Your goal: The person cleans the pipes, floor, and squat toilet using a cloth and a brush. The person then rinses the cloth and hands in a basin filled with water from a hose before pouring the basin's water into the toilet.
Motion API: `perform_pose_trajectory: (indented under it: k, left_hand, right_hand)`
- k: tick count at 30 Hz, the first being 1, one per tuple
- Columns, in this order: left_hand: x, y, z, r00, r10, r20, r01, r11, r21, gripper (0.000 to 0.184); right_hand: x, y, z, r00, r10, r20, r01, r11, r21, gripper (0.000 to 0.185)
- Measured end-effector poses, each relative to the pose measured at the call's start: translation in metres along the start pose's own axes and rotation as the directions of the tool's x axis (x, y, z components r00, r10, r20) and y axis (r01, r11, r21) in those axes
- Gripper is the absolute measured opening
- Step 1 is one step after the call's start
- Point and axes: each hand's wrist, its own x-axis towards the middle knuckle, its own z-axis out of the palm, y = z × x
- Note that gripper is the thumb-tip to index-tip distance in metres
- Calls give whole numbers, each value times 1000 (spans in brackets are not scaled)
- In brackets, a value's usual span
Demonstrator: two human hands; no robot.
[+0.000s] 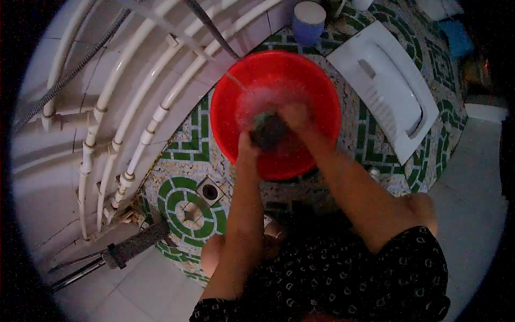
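Note:
A red basin [222, 115] stands on the tiled floor in front of me, and both my hands reach into it. Between them is a dark greenish, bunched thing [270, 131], perhaps cloth; its kind is too dim to make out. My left hand [248, 144] grips its left side, with the fingers partly hidden. At its upper right, my right hand [296, 115] is closed and blurred against it. A stream of water [234, 79] falls from the upper left into the basin, and whitish water splashes around the thing.
White pipes [145, 137] and a grey hose [70, 78] run along the left wall. A white squat toilet [394, 88] lies to the right, a blue-and-white bucket [309, 24] behind the basin. Near my left forearm are a floor drain [210, 191] and a mop head [137, 247].

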Motion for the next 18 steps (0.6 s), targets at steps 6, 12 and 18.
perform_pose_trajectory:
  k: [6,12,18]
  left_hand:
    - [-29,10,21,976,182,119,-182,983,-9,50]
    - [-20,3,23,986,159,46,-155,985,-77,51]
    - [-26,4,44,967,255,-9,-253,963,94,55]
  right_hand:
    - [-63,-52,54,999,-25,28,17,966,258,25]
    - [-71,-75,38,927,-250,279,243,968,61,30]
    - [-17,-2,1,978,150,-142,-183,949,-257,34]
